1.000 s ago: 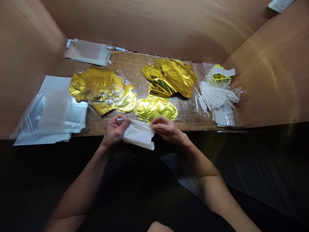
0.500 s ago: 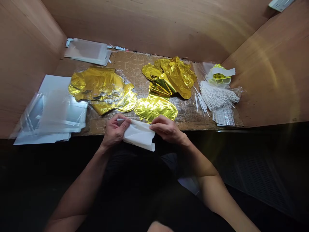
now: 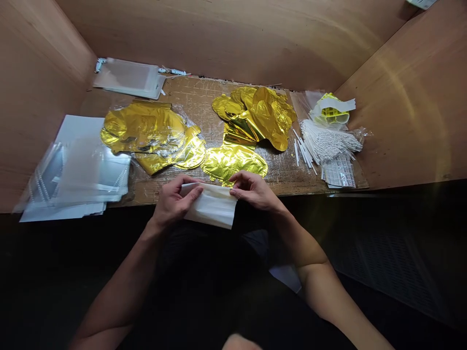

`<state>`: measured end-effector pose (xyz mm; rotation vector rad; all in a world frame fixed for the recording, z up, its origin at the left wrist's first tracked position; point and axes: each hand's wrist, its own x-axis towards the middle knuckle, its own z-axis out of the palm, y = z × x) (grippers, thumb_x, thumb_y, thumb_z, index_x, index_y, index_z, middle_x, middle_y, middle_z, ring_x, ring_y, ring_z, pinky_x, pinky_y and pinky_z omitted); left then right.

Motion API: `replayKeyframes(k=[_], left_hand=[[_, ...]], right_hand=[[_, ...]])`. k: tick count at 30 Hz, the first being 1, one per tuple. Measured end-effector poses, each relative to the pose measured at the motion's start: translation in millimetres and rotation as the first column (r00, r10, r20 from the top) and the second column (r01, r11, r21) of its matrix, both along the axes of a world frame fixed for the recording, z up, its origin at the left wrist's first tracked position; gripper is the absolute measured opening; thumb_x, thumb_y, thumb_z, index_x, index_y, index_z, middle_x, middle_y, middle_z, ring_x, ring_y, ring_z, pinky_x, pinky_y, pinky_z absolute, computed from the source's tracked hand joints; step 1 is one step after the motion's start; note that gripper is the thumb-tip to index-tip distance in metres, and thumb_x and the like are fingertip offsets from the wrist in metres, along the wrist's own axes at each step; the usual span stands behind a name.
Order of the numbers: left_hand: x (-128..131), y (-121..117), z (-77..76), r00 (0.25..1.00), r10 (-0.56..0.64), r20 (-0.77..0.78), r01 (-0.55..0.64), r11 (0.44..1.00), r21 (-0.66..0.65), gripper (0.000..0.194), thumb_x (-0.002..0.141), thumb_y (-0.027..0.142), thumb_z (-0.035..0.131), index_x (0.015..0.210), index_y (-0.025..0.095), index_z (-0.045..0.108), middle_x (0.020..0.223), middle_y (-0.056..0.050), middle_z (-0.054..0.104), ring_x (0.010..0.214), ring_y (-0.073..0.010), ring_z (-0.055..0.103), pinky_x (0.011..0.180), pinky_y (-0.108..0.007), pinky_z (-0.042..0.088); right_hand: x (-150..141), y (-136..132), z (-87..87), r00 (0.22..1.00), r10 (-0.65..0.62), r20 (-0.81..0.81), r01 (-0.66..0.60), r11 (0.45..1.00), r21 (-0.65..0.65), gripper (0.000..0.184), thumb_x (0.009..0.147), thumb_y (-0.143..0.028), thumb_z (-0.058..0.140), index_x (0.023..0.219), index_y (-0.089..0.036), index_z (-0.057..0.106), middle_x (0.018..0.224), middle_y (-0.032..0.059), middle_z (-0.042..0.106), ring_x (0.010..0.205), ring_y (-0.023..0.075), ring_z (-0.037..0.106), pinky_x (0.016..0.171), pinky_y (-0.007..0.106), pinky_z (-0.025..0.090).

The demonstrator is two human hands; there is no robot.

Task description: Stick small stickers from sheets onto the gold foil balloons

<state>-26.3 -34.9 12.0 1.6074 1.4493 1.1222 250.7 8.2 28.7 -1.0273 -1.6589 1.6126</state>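
Holding one white sheet: two hands

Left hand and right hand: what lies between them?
In the head view, a thin white sheet spans the gap, held by the left hand and right hand.

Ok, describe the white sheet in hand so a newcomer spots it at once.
Find the brown work surface, then the middle of its near edge. Just short of the front gold foil, the left hand and right hand hold a small white sheet. Unlike the white stack at far left, it is held, not lying.
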Motion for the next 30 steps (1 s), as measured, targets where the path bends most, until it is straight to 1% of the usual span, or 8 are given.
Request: replayKeyframes(k=[4,7,11,15,21,26,28,30], left_hand=[[10.5,0.1,23.4,0.891,-0.025,-0.454,0.142,0.964,0.226,0.048,0.094,0.039,0.074,0.138,0.021,0.066,0.148,-0.015,0.067,0.140,-0.0380,0.058,0.117,-0.053,0.041],[26.9,6.0,28.7,0.801,-0.210,-0.560,0.339,0.931,0.135,0.028,0.103,0.036,0.061,0.124,0.021,0.072,0.124,-0.013,0.077,0.123,-0.0340,0.067,0.109,-0.050,0.043],[38.0,18.9,20.2,0.794,-0.424,-0.436,0.448,0.893,-0.052,0.029,0.107,0.036,0.052,0.096,0.021,0.074,0.086,-0.006,0.075,0.080,-0.0234,0.067,0.077,-0.035,0.047],[39.2,24.0,18.2,0.852,-0.407,-0.329,0.410,0.910,-0.062,0.032,0.107,0.040,0.052,0.093,0.022,0.074,0.081,-0.005,0.072,0.074,-0.0213,0.063,0.069,-0.032,0.042],[42.7,22.9,23.9,0.873,-0.412,-0.261,0.403,0.911,-0.091,0.037,0.106,0.039,0.050,0.079,0.021,0.067,0.073,-0.003,0.066,0.068,-0.0199,0.057,0.064,-0.031,0.038],[41.3,22.3,26.1,0.884,-0.412,-0.222,0.396,0.911,-0.115,0.041,0.106,0.041,0.048,0.071,0.022,0.055,0.066,0.000,0.057,0.061,-0.0172,0.051,0.060,-0.031,0.034],[40.1,21.5,24.8,0.883,-0.416,-0.218,0.395,0.909,-0.134,0.042,0.108,0.042,0.046,0.072,0.022,0.054,0.066,0.001,0.058,0.061,-0.0170,0.052,0.059,-0.031,0.035],[40.1,19.2,19.5,0.877,-0.405,-0.258,0.385,0.914,-0.124,0.041,0.109,0.042,0.044,0.076,0.022,0.057,0.069,0.000,0.061,0.063,-0.0177,0.056,0.060,-0.031,0.038]], right_hand=[[-4.2,-7.8,2.8,0.989,-0.005,0.150,-0.026,0.978,0.205,0.024,0.096,-0.031,0.075,0.114,-0.018,0.069,0.082,-0.0010,0.070,0.074,0.0118,0.063,0.071,0.024,0.049],[-6.1,-11.5,4.8,0.978,0.014,0.207,-0.082,0.943,0.323,0.020,0.100,-0.030,0.071,0.116,-0.018,0.070,0.084,0.0002,0.073,0.075,0.0125,0.063,0.071,0.024,0.049],[-3.6,-11.8,6.6,0.966,0.004,0.258,-0.112,0.908,0.403,0.018,0.103,-0.026,0.066,0.118,-0.018,0.071,0.089,0.0025,0.076,0.076,0.0140,0.066,0.072,0.026,0.050],[0.7,-11.6,5.7,0.954,-0.009,0.298,-0.148,0.854,0.499,0.020,0.106,-0.026,0.060,0.119,-0.019,0.074,0.102,0.0074,0.077,0.089,0.0181,0.071,0.082,0.030,0.054],[3.3,-13.0,-3.8,0.932,-0.071,0.355,-0.233,0.634,0.738,0.028,0.109,-0.022,0.053,0.129,-0.024,0.073,0.105,0.0096,0.072,0.091,0.0185,0.066,0.081,0.033,0.056],[2.7,-16.3,-4.8,0.897,-0.124,0.424,-0.320,0.481,0.816,0.022,0.106,-0.018,0.057,0.117,-0.025,0.075,0.106,0.0101,0.075,0.092,0.0221,0.064,0.084,0.040,0.055],[2.4,-18.1,-2.9,0.925,-0.107,0.366,-0.270,0.492,0.828,0.018,0.105,-0.019,0.059,0.110,-0.025,0.075,0.105,0.0101,0.075,0.095,0.0230,0.065,0.085,0.041,0.055],[3.2,-15.5,-0.9,0.963,-0.101,0.251,-0.147,0.584,0.798,0.013,0.104,-0.023,0.061,0.105,-0.024,0.074,0.102,0.0094,0.074,0.094,0.0225,0.065,0.085,0.040,0.055]])
